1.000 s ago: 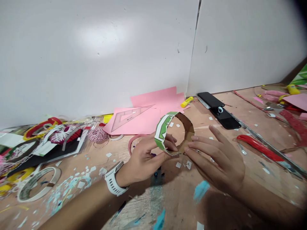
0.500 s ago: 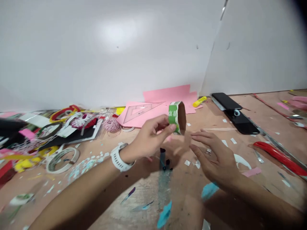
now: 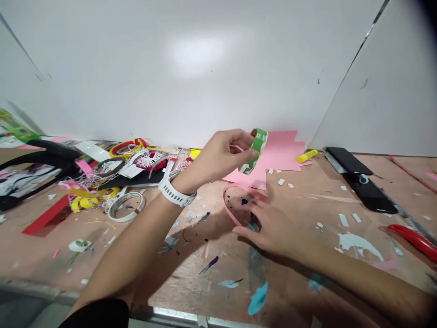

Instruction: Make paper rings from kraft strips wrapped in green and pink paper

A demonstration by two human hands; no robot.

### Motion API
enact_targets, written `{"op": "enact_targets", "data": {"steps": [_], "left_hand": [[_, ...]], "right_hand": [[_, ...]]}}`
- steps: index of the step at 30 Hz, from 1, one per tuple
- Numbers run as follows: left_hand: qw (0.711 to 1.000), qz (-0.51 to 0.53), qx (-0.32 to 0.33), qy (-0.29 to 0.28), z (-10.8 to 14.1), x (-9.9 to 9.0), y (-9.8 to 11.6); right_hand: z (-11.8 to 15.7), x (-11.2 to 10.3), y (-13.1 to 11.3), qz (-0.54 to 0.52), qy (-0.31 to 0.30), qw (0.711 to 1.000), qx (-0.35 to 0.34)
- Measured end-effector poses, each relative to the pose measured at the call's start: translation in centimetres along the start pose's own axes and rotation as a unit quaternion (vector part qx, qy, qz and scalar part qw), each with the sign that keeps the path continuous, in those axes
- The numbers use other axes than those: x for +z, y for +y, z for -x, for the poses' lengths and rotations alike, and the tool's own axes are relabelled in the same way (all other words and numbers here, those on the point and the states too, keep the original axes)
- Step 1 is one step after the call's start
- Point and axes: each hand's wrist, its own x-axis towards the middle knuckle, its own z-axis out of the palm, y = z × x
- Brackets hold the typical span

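My left hand (image 3: 228, 157), with a white watch (image 3: 175, 191) on its wrist, is closed on a green and white cardboard ring (image 3: 256, 152), held up over pink paper (image 3: 280, 150). Lower and to the right, my right hand (image 3: 269, 223) reaches over the table with its thumb and fingers around a curved pink paper strip (image 3: 230, 207). The strip forms a loop beside the fingertips. Whether the fingers press on it is blurred.
A tape roll (image 3: 126, 207), tangled yarn and a red strip (image 3: 49, 217) lie at the left. A glue stick (image 3: 307, 156), black phones (image 3: 368, 191) and a red-handled tool (image 3: 414, 241) are at the right. A white panel (image 3: 191, 82) stands behind.
The view has shifted left. My left hand has turned the ring, which shows more of its side. My right hand has moved left and down to the pink strip, which now shows as a loop.
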Motion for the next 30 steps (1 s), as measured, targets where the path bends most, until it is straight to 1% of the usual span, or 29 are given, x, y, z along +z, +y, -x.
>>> {"op": "enact_targets", "data": {"steps": [1,3,5,7,8,9,11,13,14,16,19,21,23,25,27,30], "left_hand": [[1.0,-0.011,-0.005,-0.02,0.1,0.0,-0.1],[0.999,-0.017,-0.012,-0.049,0.2,0.1,-0.6],[0.998,-0.003,-0.013,-0.063,0.2,0.3,-1.0],[0.998,0.025,-0.012,-0.062,0.1,0.5,-1.4],[0.997,0.045,-0.015,-0.06,0.1,0.7,-1.4],[0.996,0.069,-0.021,-0.06,0.1,1.0,-1.5],[0.99,0.116,-0.039,-0.068,0.2,1.9,-1.4],[0.984,0.147,-0.052,-0.083,0.4,3.2,-1.3],[0.983,0.154,-0.058,-0.087,0.6,3.9,-1.3],[0.98,0.161,-0.068,-0.093,1.1,5.3,-1.2],[0.971,0.199,-0.086,-0.105,1.9,6.9,-0.9],[0.965,0.224,-0.08,-0.108,2.2,7.6,-0.6],[0.973,0.202,-0.057,-0.097,2.4,8.0,-0.4],[0.984,0.145,-0.04,-0.095,2.5,8.3,-0.3],[0.988,0.108,-0.034,-0.101,2.5,8.4,-0.4],[0.99,0.098,-0.021,-0.096,2.5,8.6,-0.5]], "right_hand": [[-0.8,0.5,-0.5,0.0,0.011,1.0,-0.024],[-2.0,0.9,-1.3,0.001,0.01,0.999,-0.051],[-2.1,0.2,-1.9,0.005,0.004,0.997,-0.071],[-1.5,-1.7,-2.4,-0.002,-0.017,0.996,-0.092],[-0.9,-2.9,-2.6,-0.026,-0.05,0.993,-0.107],[-0.3,-4.3,-2.8,-0.061,-0.068,0.99,-0.111],[0.8,-6.9,-2.9,-0.14,-0.075,0.98,-0.118],[1.7,-8.9,-2.7,-0.214,-0.066,0.969,-0.1],[2.0,-9.6,-2.4,-0.233,-0.047,0.968,-0.08],[2.5,-10.2,-1.7,-0.239,0.019,0.971,-0.017],[3.1,-9.9,-0.6,-0.225,0.127,0.962,0.087],[3.4,-9.4,0.0,-0.229,0.167,0.951,0.122],[3.6,-9.0,0.5,-0.237,0.2,0.94,0.14],[3.8,-8.6,0.9,-0.255,0.229,0.928,0.145],[3.8,-8.3,1.4,-0.276,0.25,0.918,0.137],[3.7,-7.8,2.2,-0.296,0.273,0.907,0.121]]}}
